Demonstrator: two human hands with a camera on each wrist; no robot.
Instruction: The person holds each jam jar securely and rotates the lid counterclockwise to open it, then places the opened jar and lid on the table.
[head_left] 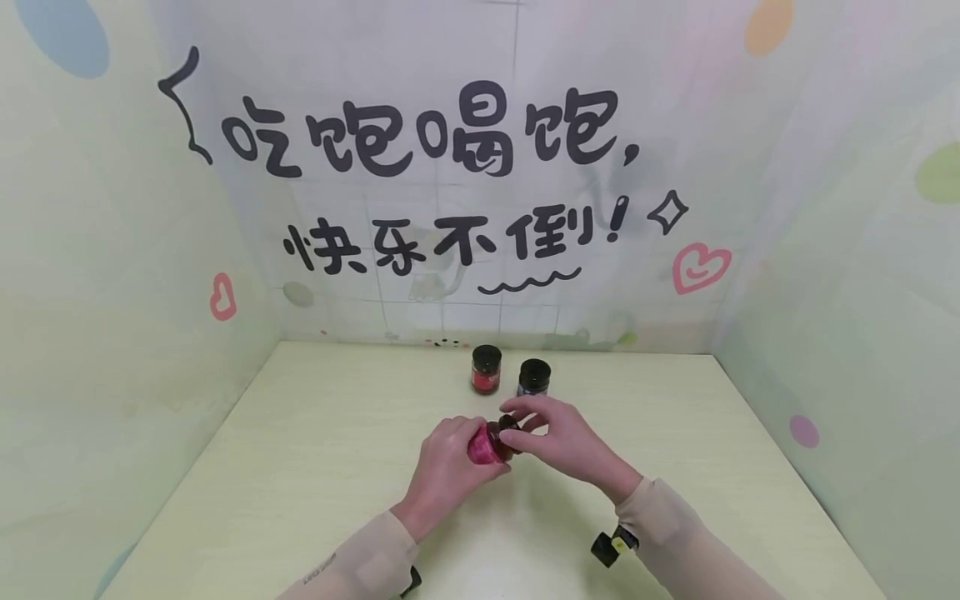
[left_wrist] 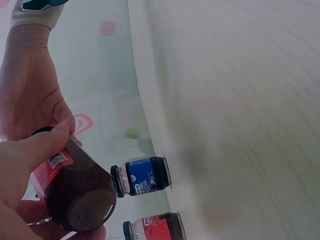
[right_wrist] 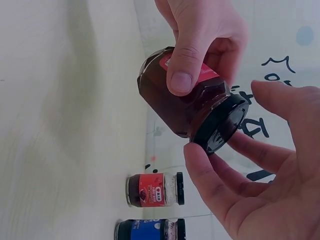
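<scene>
My left hand (head_left: 453, 462) grips a tilted glass jar (right_wrist: 167, 102) of dark contents with a red label, raised above the table. In the left wrist view its round base faces the camera. The jar's black lid (right_wrist: 220, 122) points toward my right hand (head_left: 558, 437). Loosely bent and spread, the right hand's fingers (right_wrist: 207, 170) have their tips right at the lid's rim. In the right wrist view its thumb stands slightly off the lid. Behind the hands are a jar with a red label (head_left: 486, 371) and a jar with a blue label (left_wrist: 142, 176), both upright with dark lids.
A pale table (head_left: 330, 417) lies under the hands. Light walls with printed shapes enclose it at the back and both sides; the back wall (head_left: 420, 192) carries large dark lettering. The blue-labelled jar stands close behind my right hand.
</scene>
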